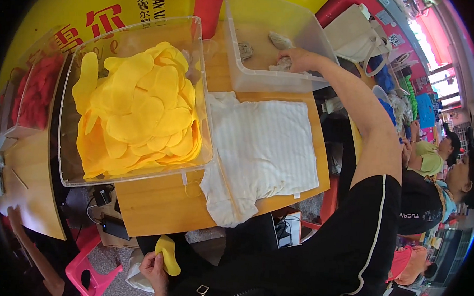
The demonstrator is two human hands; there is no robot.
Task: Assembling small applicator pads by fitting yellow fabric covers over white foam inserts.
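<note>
My left hand point(154, 270), low by my lap, is closed on a yellow insole-shaped fabric piece point(168, 255). Reaching over the rim of a translucent white plastic bin point(282, 81), my right hand point(298, 60) has its fingers curled round a small pale grey bundle point(283, 64); what the bundle is made of I cannot make out. Two similar bundles lie beside it in the bin, one being a pale wad point(280, 41) and the other a coiled clump point(245, 51). A clear tub point(135, 181) left of the bin is heaped with yellow pieces point(149, 110) of the same shape.
A white striped shirt point(271, 144) lies spread on the wooden table point(144, 213). Behind stands a red cylinder point(207, 14). Red pieces point(41, 92) fill another box at far left, near a pink stool point(89, 260) and another person's arm point(34, 250). Co-workers sit along the right.
</note>
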